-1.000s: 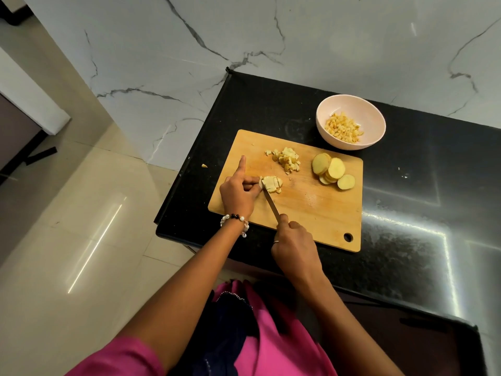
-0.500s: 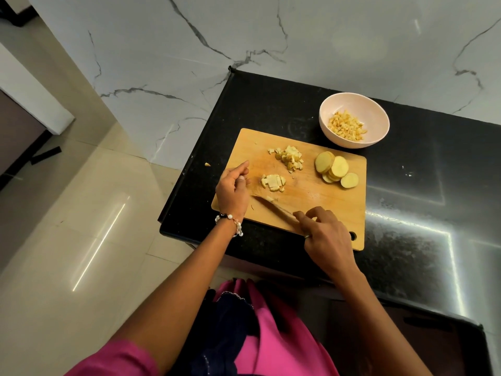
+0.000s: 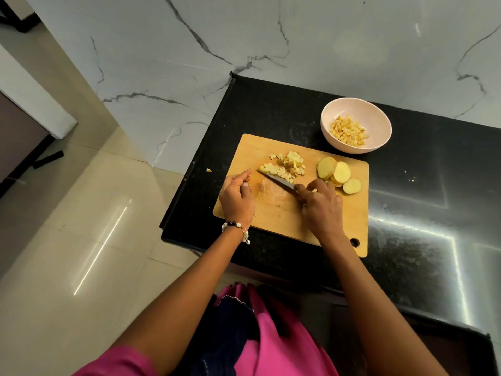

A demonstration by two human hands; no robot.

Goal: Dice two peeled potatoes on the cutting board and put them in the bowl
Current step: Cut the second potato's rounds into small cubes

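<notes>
I stand at a black stone counter (image 3: 423, 240) whose left corner juts over a pale tiled floor (image 3: 67, 253); a white marble wall (image 3: 271, 50) with dark veins rises behind it at 12 o'clock. The wooden cutting board (image 3: 284, 221) lies on the counter near its front-left edge, the hanging hole at the board's 5 o'clock corner.

At 1 o'clock from the board, just beyond its far edge, sits a pale pink bowl (image 3: 376, 123) with a small heap of diced potato in it (image 3: 348, 131). On the board, a pile of potato cubes (image 3: 287, 165) rests toward 12 o'clock, and a fan of round potato slices (image 3: 337, 175) lies at 2 o'clock. One stray potato bit (image 3: 209, 170) sits on the counter just off the board's left edge.

My right hand (image 3: 321, 207) grips the knife (image 3: 273, 179), its blade laid against the near side of the cubes, tip pointing to 10 o'clock. My left hand (image 3: 237, 198), with a bead bracelet (image 3: 238, 229) at the wrist, rests on the board at 9 o'clock, fingers curled and holding nothing. The hands are apart. Bare counter stretches to the right of the board toward 3 o'clock.
</notes>
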